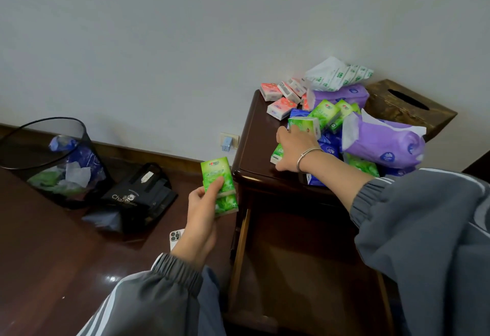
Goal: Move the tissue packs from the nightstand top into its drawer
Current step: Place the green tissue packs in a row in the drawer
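A dark wooden nightstand (252, 150) stands at the right, its top piled with tissue packs: pink ones (279, 107) at the back, green ones (324, 111) in the middle, large purple ones (384, 144) at the right. Its drawer (299, 261) is pulled open below and looks dark inside. My left hand (201, 216) holds two stacked green tissue packs (220, 184) just left of the nightstand's front corner. My right hand (294, 147) rests on the pile, fingers closed around a green tissue pack (305, 124).
A wooden tissue box (408, 107) sits at the back right of the top. On the dark floor to the left stand a black mesh bin (50, 160) with rubbish, a black bag (138, 197) and a phone (176, 237). A wall socket (228, 141) holds a charger.
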Demonstrator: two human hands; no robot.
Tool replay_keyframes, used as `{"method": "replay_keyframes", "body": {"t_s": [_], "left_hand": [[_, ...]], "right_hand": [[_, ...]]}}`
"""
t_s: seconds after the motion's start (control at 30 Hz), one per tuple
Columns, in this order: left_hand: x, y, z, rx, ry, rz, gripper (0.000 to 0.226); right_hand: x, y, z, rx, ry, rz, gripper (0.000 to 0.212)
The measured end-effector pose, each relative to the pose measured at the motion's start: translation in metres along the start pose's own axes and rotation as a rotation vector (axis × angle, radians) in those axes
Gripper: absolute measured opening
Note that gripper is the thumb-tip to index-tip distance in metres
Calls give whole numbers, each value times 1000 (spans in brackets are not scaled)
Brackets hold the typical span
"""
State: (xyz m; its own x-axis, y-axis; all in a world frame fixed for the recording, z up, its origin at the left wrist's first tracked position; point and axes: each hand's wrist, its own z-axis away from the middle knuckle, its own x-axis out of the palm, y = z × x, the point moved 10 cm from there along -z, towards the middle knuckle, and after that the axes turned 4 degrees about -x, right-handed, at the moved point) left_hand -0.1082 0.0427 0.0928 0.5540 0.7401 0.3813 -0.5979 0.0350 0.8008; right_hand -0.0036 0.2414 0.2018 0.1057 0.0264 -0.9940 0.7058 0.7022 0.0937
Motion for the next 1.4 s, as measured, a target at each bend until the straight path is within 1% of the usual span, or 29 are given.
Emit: {"method": "replay_keyframes", "body": {"t_s": [0.1, 0.2, 0.23, 0.27, 0.3, 0.33, 0.43, 0.47, 0.53, 0.67, 0.77, 0.83, 0.9, 0.93, 0.97, 1.0, 1.07, 1.1, 1.13, 1.17, 1.2, 1.3, 1.4], "left_hand": [[-14, -4, 6, 14, 65, 26, 55], [-36, -13, 11, 34, 149, 41, 55], [-45, -19, 11, 29, 180, 50, 55], [-53, -26, 12, 18, 203, 62, 55], [-59, -34, 11, 0, 214, 75, 55], [-63, -43, 11, -26, 218, 86, 54], [-65, -68, 9, -102, 202, 92, 48], [-63, -71, 7, -104, 186, 86, 49], [-62, -70, 2, -79, 180, 62, 53], [-73, -75, -4, -114, 228, 12, 58], [-75, -78, -8, -142, 223, 14, 53], [-76, -79, -12, -153, 219, 15, 44], [-76, -82, -16, -165, 208, 29, 39], [-75, -84, -17, -168, 198, 36, 39], [-74, -84, -18, -165, 185, 42, 39], [-72, -84, -19, -158, 169, 47, 38], [-69, -83, -21, -153, 147, 46, 38], [-67, -82, -21, -153, 140, 43, 39], [-65, -83, -22, -155, 133, 42, 39], [-64, -83, -22, -159, 127, 39, 38], [-63, -84, -21, -165, 124, 37, 36], [-66, -85, -19, -177, 142, 41, 40], [-69, -84, -20, -184, 156, 51, 42]], "right_hand": [[-15, -5, 18, -44, 106, -76, 64], [-29, -13, 66, -150, 276, -335, 65], [-21, -19, 87, -197, 296, -417, 66], [-5, -24, 109, -231, 282, -472, 67], [20, -30, 131, -246, 231, -499, 67], [53, -36, 149, -240, 146, -495, 68], [161, -47, 180, -163, -154, -400, 75], [191, -47, 182, -123, -220, -374, 78], [231, -50, 179, -67, -299, -358, 80], [275, -79, 169, -131, -381, -346, 82], [296, -87, 169, -136, -483, -325, 99], [303, -78, 172, -62, -568, -438, 115], [301, -59, 176, 79, -605, -694, 123], [301, -47, 179, 175, -610, -832, 121], [302, -34, 182, 286, -610, -945, 113], [306, -22, 188, 399, -606, -1017, 101], [318, -8, 202, 587, -656, -1041, 69], [328, -10, 212, 667, -717, -1065, 56], [336, -17, 222, 740, -785, -1119, 49], [341, -25, 228, 788, -836, -1174, 46], [345, -31, 230, 813, -851, -1202, 43], [346, -34, 223, 831, -794, -1148, 34], [346, -33, 220, 826, -776, -1101, 31]]}}
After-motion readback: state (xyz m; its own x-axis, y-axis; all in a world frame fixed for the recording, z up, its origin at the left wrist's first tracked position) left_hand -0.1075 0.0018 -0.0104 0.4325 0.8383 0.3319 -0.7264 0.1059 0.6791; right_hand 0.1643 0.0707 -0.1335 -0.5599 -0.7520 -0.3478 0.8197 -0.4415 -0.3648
